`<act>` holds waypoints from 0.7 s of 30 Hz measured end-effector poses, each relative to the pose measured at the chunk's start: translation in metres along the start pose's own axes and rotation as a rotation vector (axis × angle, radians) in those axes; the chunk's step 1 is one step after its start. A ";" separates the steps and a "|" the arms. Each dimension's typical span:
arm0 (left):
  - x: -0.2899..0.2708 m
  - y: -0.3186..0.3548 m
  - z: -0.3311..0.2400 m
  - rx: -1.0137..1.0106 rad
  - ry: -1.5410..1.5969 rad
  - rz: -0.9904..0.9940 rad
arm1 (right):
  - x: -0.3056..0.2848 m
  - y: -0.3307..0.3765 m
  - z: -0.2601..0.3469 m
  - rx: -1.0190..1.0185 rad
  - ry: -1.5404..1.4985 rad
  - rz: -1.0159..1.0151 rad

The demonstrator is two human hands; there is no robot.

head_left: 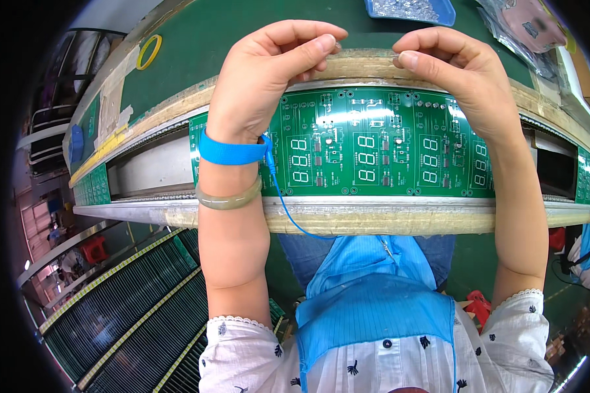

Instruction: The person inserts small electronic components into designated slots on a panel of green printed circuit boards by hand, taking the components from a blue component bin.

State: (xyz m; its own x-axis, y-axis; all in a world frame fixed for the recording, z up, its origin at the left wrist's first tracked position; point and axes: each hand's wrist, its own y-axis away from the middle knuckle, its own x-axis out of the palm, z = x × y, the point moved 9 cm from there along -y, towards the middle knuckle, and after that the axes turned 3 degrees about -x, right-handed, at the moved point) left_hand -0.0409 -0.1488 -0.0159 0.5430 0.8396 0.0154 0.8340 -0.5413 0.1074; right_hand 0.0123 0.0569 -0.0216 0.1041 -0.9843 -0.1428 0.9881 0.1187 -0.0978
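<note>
My left hand is raised beyond the far edge of a green circuit board panel, thumb and forefinger pinched together. Across from it, my right hand holds a similar pinch. Something tiny seems to sit at each set of fingertips, too small to name. The panel lies flat between two rails and carries white digit outlines and small mounted parts. Neither hand touches it. A blue wrist strap with a thin cord and a pale bangle circle my left arm.
A blue tray of small clear parts stands at the far side of the green tabletop. A yellow tape ring lies far left. Wooden rails border the line. Racks of upright boards stand at lower left. Plastic bags lie far right.
</note>
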 end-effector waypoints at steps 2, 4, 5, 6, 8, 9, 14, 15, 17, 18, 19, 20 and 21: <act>0.000 0.000 0.002 -0.024 -0.005 -0.014 | 0.001 0.001 0.001 -0.003 0.030 -0.004; 0.002 -0.001 0.003 -0.031 -0.004 0.010 | 0.003 0.002 0.001 0.004 0.086 -0.005; 0.002 -0.001 0.003 -0.035 -0.002 0.008 | 0.005 0.002 0.001 0.008 0.085 -0.003; 0.001 -0.001 0.003 -0.029 -0.003 0.000 | 0.007 0.003 0.000 0.015 0.092 -0.012; 0.000 -0.002 0.006 -0.027 0.002 -0.009 | 0.010 0.004 -0.001 0.027 0.100 -0.018; 0.000 -0.004 0.009 -0.021 -0.017 -0.012 | 0.013 0.004 0.000 0.026 0.145 0.000; 0.002 -0.004 0.008 -0.031 -0.077 -0.029 | 0.027 0.004 -0.001 0.040 0.299 0.107; 0.004 -0.001 0.008 -0.110 -0.049 -0.055 | 0.030 0.005 0.003 0.003 0.393 0.121; 0.004 0.001 0.011 -0.191 -0.018 -0.083 | 0.035 0.005 0.006 -0.031 0.487 0.141; 0.003 0.001 0.014 -0.216 -0.029 -0.094 | 0.040 0.005 0.014 -0.129 0.612 0.166; 0.002 0.002 0.016 -0.242 -0.039 -0.104 | 0.046 0.006 0.020 -0.228 0.734 0.191; 0.001 0.002 0.016 -0.243 -0.036 -0.106 | 0.048 0.007 0.020 -0.227 0.735 0.194; 0.002 0.002 0.017 -0.251 -0.073 -0.099 | 0.050 0.007 0.021 -0.242 0.769 0.201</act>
State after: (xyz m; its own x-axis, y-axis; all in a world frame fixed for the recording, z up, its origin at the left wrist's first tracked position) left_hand -0.0370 -0.1491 -0.0323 0.4735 0.8773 -0.0777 0.8377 -0.4213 0.3475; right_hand 0.0272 0.0055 -0.0083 0.0822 -0.5874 -0.8051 0.8981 0.3939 -0.1957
